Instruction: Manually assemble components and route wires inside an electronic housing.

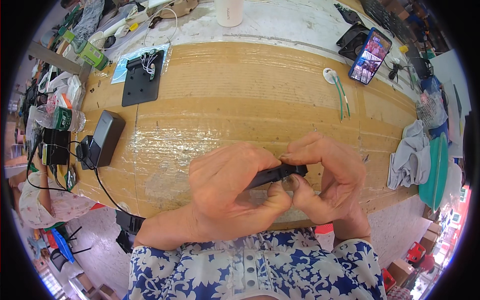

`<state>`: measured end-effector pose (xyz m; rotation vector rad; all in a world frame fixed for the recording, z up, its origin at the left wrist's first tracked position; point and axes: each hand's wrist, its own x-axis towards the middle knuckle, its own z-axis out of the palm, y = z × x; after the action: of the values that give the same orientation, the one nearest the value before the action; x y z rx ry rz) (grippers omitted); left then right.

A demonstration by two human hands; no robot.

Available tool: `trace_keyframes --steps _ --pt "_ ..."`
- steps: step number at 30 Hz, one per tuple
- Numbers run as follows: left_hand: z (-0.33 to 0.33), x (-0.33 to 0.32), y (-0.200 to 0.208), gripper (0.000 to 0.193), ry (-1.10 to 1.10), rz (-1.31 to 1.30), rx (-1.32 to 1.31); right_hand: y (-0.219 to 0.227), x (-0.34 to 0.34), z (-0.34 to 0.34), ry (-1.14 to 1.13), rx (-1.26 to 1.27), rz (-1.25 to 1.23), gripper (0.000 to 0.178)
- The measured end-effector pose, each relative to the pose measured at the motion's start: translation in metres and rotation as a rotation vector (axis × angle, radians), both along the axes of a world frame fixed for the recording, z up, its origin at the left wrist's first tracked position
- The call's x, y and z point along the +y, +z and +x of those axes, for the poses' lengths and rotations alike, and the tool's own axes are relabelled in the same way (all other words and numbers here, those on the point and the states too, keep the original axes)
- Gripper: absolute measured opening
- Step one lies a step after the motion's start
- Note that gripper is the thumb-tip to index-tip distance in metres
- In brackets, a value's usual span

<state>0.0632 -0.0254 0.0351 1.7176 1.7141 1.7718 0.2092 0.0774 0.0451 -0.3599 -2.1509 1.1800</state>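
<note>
Just above the near part of the cardboard-topped table, a small black plastic part (272,176) is held between both hands. My left hand (231,187) is closed round its left end, thumb below and fingers above. With fingertips and thumb, my right hand (329,175) pinches its right end. Fingers cover much of the part, so its full shape is hidden. Farther off at the left lies a flat black panel (142,82) with a small circuit board and white wires, resting partly on a light blue sheet (120,71).
A grey box-shaped device (108,135) with cables stands at the left. Bottles, including a green one (90,52), lie beyond it. A propped phone (370,56), a white disc with green wires (331,76) and grey cloth (410,155) are at the right. A white cup (229,12) stands far off.
</note>
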Motion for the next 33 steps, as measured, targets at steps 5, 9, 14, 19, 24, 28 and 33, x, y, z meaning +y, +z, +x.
trace_keyframes --steps 5,9,14,19,24,28,33 --pt "0.002 -0.001 0.003 0.018 0.003 -0.048 -0.007 0.001 -0.002 0.002 -0.008 -0.024 -0.088 0.02" --pt "0.002 -0.001 0.003 0.018 -0.002 -0.048 0.014 0.003 -0.001 0.003 0.002 -0.053 -0.144 0.017" --pt "0.005 0.0 0.001 0.018 0.008 -0.031 0.043 0.004 0.003 0.006 0.057 -0.053 -0.183 0.015" --pt "0.003 -0.001 0.002 0.018 0.015 -0.036 0.051 -0.001 0.001 0.006 0.037 -0.025 -0.233 0.013" --pt "-0.001 -0.006 0.014 0.016 -0.036 -0.301 -0.159 0.0 0.0 0.008 0.028 -0.031 -0.351 0.012" --pt "-0.001 -0.006 0.013 0.016 -0.037 -0.337 -0.197 -0.002 0.001 0.009 0.037 -0.116 -0.439 0.019" --pt "0.0 -0.005 0.01 0.015 -0.041 -0.305 -0.181 -0.002 0.001 0.008 0.045 -0.134 -0.451 0.018"
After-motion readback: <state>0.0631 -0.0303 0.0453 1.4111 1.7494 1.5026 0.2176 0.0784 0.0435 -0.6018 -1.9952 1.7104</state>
